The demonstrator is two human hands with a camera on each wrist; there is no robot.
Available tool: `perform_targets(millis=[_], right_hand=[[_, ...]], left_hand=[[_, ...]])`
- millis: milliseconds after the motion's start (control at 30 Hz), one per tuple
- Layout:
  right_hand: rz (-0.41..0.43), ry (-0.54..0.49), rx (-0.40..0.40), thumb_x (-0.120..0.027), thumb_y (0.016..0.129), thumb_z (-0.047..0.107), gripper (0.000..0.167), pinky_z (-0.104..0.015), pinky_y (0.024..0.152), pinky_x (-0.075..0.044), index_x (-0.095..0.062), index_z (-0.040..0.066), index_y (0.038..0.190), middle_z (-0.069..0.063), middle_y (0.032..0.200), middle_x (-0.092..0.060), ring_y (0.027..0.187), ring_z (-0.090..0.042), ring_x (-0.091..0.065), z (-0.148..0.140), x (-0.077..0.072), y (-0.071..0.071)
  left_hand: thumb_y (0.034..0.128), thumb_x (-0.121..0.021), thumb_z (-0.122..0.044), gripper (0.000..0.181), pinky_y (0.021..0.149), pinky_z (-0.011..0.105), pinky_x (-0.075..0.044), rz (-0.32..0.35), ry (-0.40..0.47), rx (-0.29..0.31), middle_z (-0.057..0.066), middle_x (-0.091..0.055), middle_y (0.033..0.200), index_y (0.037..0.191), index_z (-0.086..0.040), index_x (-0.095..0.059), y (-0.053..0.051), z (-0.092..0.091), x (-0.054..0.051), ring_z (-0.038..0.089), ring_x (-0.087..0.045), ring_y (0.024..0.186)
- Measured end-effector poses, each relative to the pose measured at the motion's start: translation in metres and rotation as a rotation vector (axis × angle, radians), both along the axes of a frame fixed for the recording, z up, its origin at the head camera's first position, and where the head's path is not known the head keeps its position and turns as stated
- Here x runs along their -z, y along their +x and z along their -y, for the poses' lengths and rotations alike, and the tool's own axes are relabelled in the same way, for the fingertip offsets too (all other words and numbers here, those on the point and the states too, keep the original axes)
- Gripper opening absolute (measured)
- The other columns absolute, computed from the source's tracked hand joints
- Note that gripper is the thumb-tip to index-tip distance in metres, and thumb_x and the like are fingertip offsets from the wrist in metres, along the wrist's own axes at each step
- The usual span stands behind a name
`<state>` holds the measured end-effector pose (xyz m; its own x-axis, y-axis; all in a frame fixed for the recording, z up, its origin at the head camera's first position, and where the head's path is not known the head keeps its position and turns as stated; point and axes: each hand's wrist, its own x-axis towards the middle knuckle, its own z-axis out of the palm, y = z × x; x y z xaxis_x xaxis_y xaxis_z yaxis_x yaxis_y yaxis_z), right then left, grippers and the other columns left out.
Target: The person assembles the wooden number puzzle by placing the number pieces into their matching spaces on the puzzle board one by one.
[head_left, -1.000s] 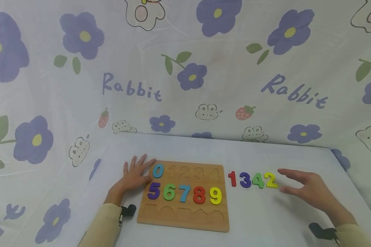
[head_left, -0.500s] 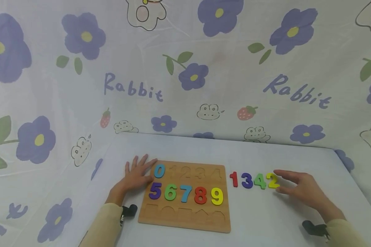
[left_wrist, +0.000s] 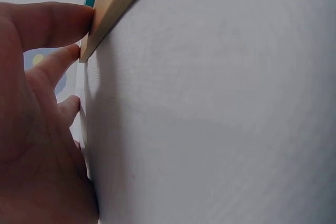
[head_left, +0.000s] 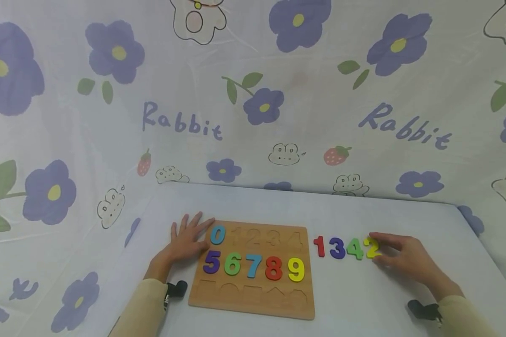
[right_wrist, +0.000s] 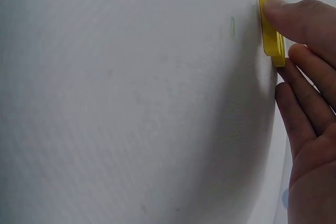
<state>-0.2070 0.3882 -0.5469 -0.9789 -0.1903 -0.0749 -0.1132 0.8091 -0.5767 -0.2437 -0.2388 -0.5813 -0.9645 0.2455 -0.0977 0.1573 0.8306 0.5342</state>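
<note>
Clearly, the board (head_left: 253, 304), lying on the worktop (head_left: 362, 299) nearer its left edge than its right, is more than half filled with numbers: 0 (head_left: 212, 235) sits at the start of its top row, and 5 (head_left: 212, 261), 6 (head_left: 227, 264), 7 (head_left: 253, 267), 8 (head_left: 273, 267) and 9 (head_left: 301, 269) fill the middle one. What is left are the outlines for 1 to 4, all bare, and their pieces, 1 (head_left: 320, 247), 3 (head_left: 339, 248), 4 (head_left: 357, 250) and 2 (right_wrist: 269, 35), in a line off the board's right edge, out of counting order (the bottom row of outlines is bare too, with no pieces for it in view). The left hand (head_left: 184, 243) has its fingers spread at the board's far left corner, the thumb touching the side and the index finger reaching the corner. The right hand (head_left: 409, 255) comes in from the worktop's right side and pinches 2, the last in the line, index finger at its far end and thumb at its near one. The wrist view shows that thumb against the yellow side; whether 2 is off the worktop, I cannot tell.
</note>
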Motion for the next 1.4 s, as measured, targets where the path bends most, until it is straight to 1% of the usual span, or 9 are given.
perform_targets(millis=[233, 500, 700, 833, 933, 1100, 1133, 1367, 1400], right_hand=[[-0.011, 0.005, 0.016, -0.091, 0.086, 0.017, 0.067, -0.069, 0.118, -0.046, -0.068, 0.008, 0.148, -0.019, 0.153, -0.066, 0.149, -0.051, -0.052, 0.002, 0.001, 0.002], [-0.067, 0.012, 0.035, -0.091, 0.087, 0.02, 0.065, -0.068, 0.114, -0.05, -0.069, 0.01, 0.147, -0.019, 0.15, -0.069, 0.144, -0.051, -0.058, -0.002, 0.001, 0.006], [-0.132, -0.006, 0.053, -0.092, 0.089, 0.025, 0.065, -0.07, 0.114, -0.049, -0.069, 0.012, 0.149, -0.016, 0.148, -0.071, 0.142, -0.049, -0.06, 0.001, -0.011, 0.014], [-0.168, -0.022, 0.047, -0.093, 0.088, 0.03, 0.065, -0.075, 0.113, -0.047, -0.071, 0.013, 0.147, -0.016, 0.146, -0.072, 0.142, -0.05, -0.06, 0.018, -0.028, 0.02], [-0.243, -0.017, 0.028, -0.094, 0.086, 0.028, 0.063, -0.074, 0.11, -0.049, -0.073, 0.013, 0.144, -0.014, 0.142, -0.075, 0.137, -0.048, -0.065, 0.034, -0.04, 0.025], [-0.314, -0.033, 0.008, -0.096, 0.085, 0.023, 0.063, -0.073, 0.108, -0.052, -0.074, 0.015, 0.143, -0.012, 0.138, -0.077, 0.134, -0.046, -0.068, 0.064, -0.056, 0.029], [-0.322, -0.041, 0.004, -0.096, 0.085, 0.021, 0.063, -0.073, 0.107, -0.052, -0.074, 0.014, 0.143, -0.012, 0.137, -0.078, 0.134, -0.046, -0.068, 0.071, -0.058, 0.029], [-0.337, -0.094, -0.011, -0.095, 0.086, 0.019, 0.059, -0.069, 0.109, -0.054, -0.075, 0.015, 0.142, -0.011, 0.138, -0.077, 0.134, -0.042, -0.069, 0.116, -0.064, 0.025], [-0.335, -0.105, -0.015, -0.095, 0.086, 0.019, 0.059, -0.068, 0.109, -0.054, -0.075, 0.015, 0.142, -0.011, 0.139, -0.077, 0.135, -0.041, -0.069, 0.123, -0.064, 0.024]], left_hand=[[0.0947, -0.067, -0.031, 0.079, 0.126, 0.078, 0.019, 0.001, 0.004, -0.001, 0.019, -0.014, 0.184, 0.17, -0.027, -0.043, 0.001, -0.001, 0.0, 0.055, 0.01, 0.168], [0.0951, -0.066, -0.03, 0.078, 0.126, 0.079, 0.019, -0.009, 0.008, 0.0, 0.02, -0.015, 0.184, 0.17, -0.025, -0.043, 0.002, -0.001, -0.001, 0.056, 0.009, 0.167], [0.0944, -0.066, -0.029, 0.079, 0.126, 0.077, 0.02, -0.005, 0.009, -0.006, 0.019, -0.014, 0.184, 0.17, -0.026, -0.042, 0.001, 0.0, 0.0, 0.055, 0.01, 0.168], [0.0942, -0.065, -0.028, 0.079, 0.126, 0.078, 0.021, -0.008, 0.014, -0.003, 0.019, -0.014, 0.184, 0.17, -0.026, -0.042, 0.001, 0.001, 0.001, 0.055, 0.01, 0.168], [0.0944, -0.065, -0.027, 0.079, 0.125, 0.078, 0.021, -0.008, 0.021, -0.001, 0.02, -0.014, 0.184, 0.17, -0.025, -0.043, 0.001, 0.001, -0.001, 0.055, 0.01, 0.168], [0.0947, -0.064, -0.026, 0.078, 0.126, 0.078, 0.019, 0.005, 0.021, 0.001, 0.021, -0.015, 0.183, 0.17, -0.023, -0.043, 0.007, -0.001, -0.01, 0.056, 0.01, 0.167], [0.095, -0.064, -0.026, 0.078, 0.126, 0.079, 0.019, 0.011, 0.018, 0.002, 0.021, -0.015, 0.183, 0.17, -0.023, -0.043, 0.008, -0.002, -0.013, 0.056, 0.009, 0.167], [0.0956, -0.064, -0.026, 0.078, 0.126, 0.078, 0.018, 0.009, 0.029, 0.007, 0.021, -0.014, 0.184, 0.17, -0.023, -0.043, 0.008, -0.003, -0.013, 0.056, 0.01, 0.167], [0.0955, -0.064, -0.026, 0.078, 0.126, 0.079, 0.018, 0.015, 0.028, 0.008, 0.022, -0.014, 0.184, 0.17, -0.022, -0.043, 0.008, -0.004, -0.015, 0.056, 0.01, 0.167]])
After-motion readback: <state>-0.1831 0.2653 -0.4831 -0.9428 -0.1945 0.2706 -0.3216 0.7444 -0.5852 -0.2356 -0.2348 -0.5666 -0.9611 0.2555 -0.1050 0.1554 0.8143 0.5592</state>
